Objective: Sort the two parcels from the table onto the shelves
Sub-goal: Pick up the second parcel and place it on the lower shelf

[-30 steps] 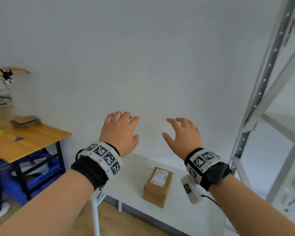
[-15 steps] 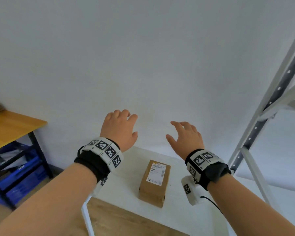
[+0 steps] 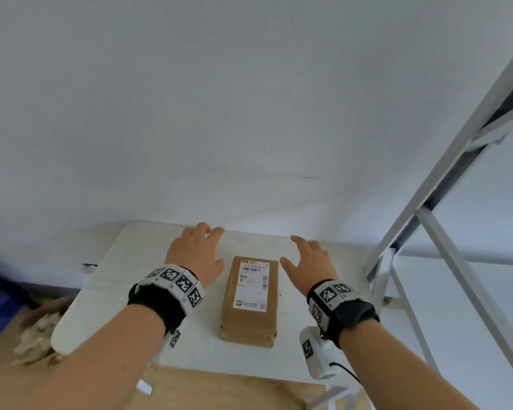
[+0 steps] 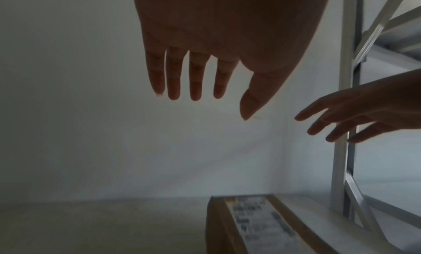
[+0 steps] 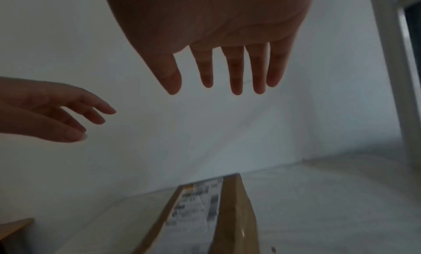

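White wall [image 3: 249,113]: fills background, 12 o'clock. Grey metal shelves [image 3: 444,202]: upright frame at 3 o'clock, just beside desk. White desk [image 3: 110,279]: centre, against wall. Brown parcel [image 3: 251,303]: flat on desk at mid-frame, white label up, long axis toward 12 o'clock. Left hand [image 3: 197,255]: above desk at parcel's 9 o'clock, grip spread, holding nothing. Right hand [image 3: 310,266]: at parcel's 3 o'clock, grip spread, empty, clear of parcel.
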### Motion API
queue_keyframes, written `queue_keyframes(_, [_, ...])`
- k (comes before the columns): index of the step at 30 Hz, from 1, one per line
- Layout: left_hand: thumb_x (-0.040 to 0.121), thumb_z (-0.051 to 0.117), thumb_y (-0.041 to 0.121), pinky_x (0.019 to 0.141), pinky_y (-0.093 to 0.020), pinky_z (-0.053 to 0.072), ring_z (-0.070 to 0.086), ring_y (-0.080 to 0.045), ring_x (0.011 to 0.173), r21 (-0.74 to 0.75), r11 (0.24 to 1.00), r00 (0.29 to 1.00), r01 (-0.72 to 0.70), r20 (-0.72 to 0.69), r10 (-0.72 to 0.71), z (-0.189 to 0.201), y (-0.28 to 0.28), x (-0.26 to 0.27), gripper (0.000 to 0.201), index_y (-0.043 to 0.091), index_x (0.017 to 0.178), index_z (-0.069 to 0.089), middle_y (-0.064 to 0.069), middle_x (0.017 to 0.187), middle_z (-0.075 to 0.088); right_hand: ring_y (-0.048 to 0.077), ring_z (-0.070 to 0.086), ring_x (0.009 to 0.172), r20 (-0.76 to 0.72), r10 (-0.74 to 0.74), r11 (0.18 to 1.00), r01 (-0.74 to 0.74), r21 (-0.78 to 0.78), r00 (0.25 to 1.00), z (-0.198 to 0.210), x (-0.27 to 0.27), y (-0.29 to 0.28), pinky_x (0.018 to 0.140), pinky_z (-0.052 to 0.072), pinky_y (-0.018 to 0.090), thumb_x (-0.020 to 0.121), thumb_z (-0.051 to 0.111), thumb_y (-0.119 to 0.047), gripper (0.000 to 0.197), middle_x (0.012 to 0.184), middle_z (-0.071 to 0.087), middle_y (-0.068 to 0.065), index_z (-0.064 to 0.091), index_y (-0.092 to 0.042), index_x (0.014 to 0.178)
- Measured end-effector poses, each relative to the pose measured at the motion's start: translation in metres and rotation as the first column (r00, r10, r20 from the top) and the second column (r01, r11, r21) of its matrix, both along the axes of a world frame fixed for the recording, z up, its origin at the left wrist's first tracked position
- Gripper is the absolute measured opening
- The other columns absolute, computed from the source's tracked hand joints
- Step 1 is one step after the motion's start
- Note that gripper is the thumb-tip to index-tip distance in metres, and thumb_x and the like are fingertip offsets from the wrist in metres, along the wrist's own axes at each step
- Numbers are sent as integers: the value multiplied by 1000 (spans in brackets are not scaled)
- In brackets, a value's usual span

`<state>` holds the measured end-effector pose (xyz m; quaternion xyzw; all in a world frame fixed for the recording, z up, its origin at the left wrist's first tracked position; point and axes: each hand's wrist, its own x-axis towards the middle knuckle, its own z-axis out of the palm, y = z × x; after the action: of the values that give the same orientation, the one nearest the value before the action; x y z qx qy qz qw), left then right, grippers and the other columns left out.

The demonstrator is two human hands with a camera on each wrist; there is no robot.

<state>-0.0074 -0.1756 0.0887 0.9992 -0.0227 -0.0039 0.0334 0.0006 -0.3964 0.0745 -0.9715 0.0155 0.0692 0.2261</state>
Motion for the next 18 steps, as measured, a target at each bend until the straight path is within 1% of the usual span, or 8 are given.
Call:
queue_keyframes(5, [83,55,35,95,-38,44,39,-25,122,-193,976,970,-97,-239,50,-58,6,9,64,32,139,25,-3,142,31,29,46,124,-176,-70,989,91,115,982,-51,4,7,99,45,43,87,49,-43,60,145,37,7,27,-31,141])
queue_keyframes(7, [82,58,33,96,-38,44,45,-27,119,-262,954,948,-144,-313,57,-77,8,11,65,31,139,26,-6,141,32,29,50,120,-234,-94,980,132,149,968,-68,3,9,95,46,38,87,49,-41,61,145,37,8,26,-30,143])
queue_keyframes(9, [80,62,32,97,-39,44,50,-28,115,-334,922,924,-194,-378,57,-94,8,13,68,30,138,27,-9,139,34,27,53,117,-283,-114,969,169,178,952,-84,2,10,86,44,32,88,50,-39,62,145,37,9,24,-29,143])
queue_keyframes(11, [79,64,32,97,-39,44,53,-27,113,-413,878,902,-243,-430,48,-109,5,14,70,28,138,28,-10,138,37,25,52,120,-322,-139,952,216,216,936,-97,1,11,84,42,30,88,51,-37,62,145,38,8,24,-29,144])
queue_keyframes(13, [78,67,30,97,-38,44,54,-26,111,-481,829,884,-286,-466,34,-123,2,15,71,28,139,29,-11,138,39,24,50,122,-360,-164,930,265,254,919,-110,0,10,87,42,31,88,53,-36,63,145,40,8,24,-30,143])
queue_keyframes(16, [79,67,27,96,-43,46,54,-26,111,-573,748,870,-335,-493,12,-138,-2,18,71,27,139,29,-11,136,42,24,49,124,-400,-177,901,312,302,899,-124,-2,11,96,44,36,89,54,-33,62,141,45,8,24,-28,144])
queue_keyframes(17, [79,67,25,94,-45,48,55,-26,110,-602,717,865,-352,-502,3,-141,-3,19,70,27,138,29,-10,136,44,25,51,121,-412,-176,888,324,325,894,-127,-3,11,98,46,39,89,53,-32,61,138,48,7,25,-29,143])
queue_keyframes(18, [80,67,24,90,-46,51,56,-26,109,-623,692,859,-365,-512,-8,-144,-5,19,70,28,138,28,-9,134,45,25,55,116,-427,-172,873,338,352,888,-130,-4,12,96,49,43,90,52,-30,59,135,51,6,26,-30,143])
